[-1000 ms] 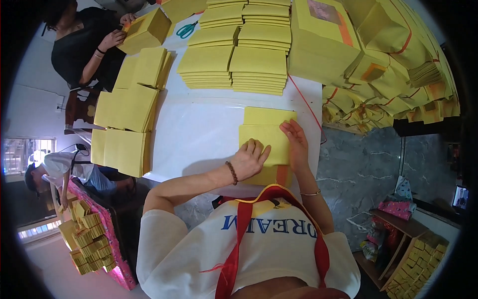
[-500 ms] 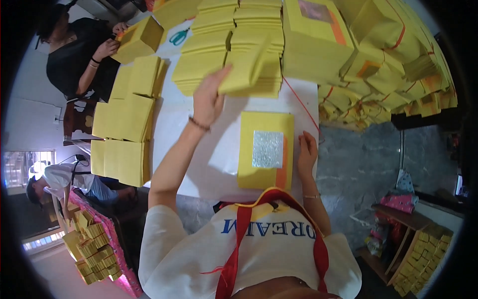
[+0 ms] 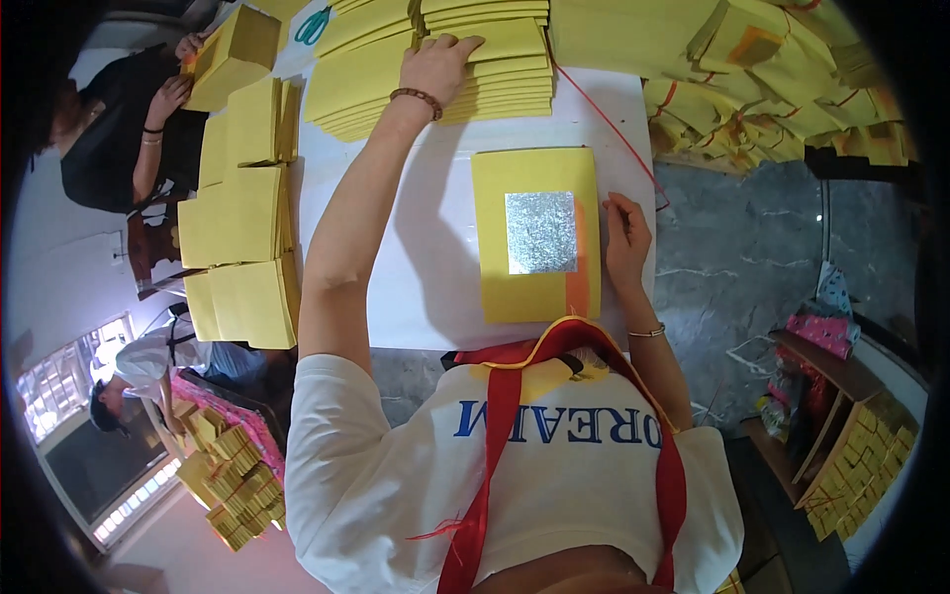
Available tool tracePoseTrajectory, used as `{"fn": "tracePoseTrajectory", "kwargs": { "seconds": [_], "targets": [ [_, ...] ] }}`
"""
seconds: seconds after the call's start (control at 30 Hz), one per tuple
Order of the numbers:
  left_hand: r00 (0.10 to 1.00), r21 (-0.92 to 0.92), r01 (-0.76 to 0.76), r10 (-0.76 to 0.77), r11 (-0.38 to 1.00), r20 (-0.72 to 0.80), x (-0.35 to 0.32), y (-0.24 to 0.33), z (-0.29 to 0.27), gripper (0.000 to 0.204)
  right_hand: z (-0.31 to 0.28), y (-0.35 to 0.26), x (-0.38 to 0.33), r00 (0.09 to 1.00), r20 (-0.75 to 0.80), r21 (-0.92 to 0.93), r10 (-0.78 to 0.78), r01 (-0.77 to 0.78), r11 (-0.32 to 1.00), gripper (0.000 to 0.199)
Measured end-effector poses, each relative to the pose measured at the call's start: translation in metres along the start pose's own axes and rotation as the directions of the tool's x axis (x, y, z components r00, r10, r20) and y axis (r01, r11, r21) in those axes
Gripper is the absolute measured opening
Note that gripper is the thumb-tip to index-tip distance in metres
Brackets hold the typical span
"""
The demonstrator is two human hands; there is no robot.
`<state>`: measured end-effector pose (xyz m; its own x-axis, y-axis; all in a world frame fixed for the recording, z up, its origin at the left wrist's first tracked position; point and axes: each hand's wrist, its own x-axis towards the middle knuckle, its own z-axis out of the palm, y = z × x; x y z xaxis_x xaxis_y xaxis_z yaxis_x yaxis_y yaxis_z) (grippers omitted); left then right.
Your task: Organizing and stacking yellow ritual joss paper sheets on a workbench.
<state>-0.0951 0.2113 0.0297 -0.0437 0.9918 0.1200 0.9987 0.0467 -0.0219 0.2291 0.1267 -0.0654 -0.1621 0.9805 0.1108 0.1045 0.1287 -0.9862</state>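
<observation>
Paper, yellow with a silver foil square, lies flat on the white table, just before the body. Right hand rests half-curled at its right edge; left hand presses open on the far stack. Thin, light, floppy sheets likely lift best by an edge.

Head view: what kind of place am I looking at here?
Probably a small paper-goods workshop. Stacks of yellow paper crowd a white table, tied bundles pile up on the right, and a co-worker handles another stack. The left hand rests on a stack; the right hand touches a foil-square sheet.
</observation>
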Motion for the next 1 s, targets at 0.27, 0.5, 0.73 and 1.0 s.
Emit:
{"fn": "tracePoseTrajectory", "kwargs": {
  "seconds": [0.27, 0.5, 0.73, 1.0],
  "targets": [
    [0.995, -0.1, -0.015, 0.025, 0.995, 0.096, -0.01, 0.0, 0.011, 0.065, 0.002, 0.003, -0.002, 0.999, -0.02, 0.003, -0.036, 0.036, 0.999, 0.014],
    [0.997, -0.114, -0.046, 0.053, 0.992, 0.06, -0.013, -0.003, 0.008, 0.065, 0.005, 0.003, -0.001, 0.999, -0.012, 0.023, -0.039, 0.039, 0.999, 0.013],
    [0.954, -0.067, -0.246, 0.229, 0.967, -0.196, -0.012, -0.003, 0.004, 0.044, 0.004, 0.006, -0.004, 0.999, -0.023, -0.007, -0.046, 0.045, 0.999, 0.014],
    [0.9, 0.168, -0.328, 0.362, 0.929, -0.244, -0.012, 0.001, 0.011, 0.035, 0.007, 0.004, -0.002, 0.998, -0.033, 0.037, -0.061, 0.062, 0.997, 0.014]
  ]
}}
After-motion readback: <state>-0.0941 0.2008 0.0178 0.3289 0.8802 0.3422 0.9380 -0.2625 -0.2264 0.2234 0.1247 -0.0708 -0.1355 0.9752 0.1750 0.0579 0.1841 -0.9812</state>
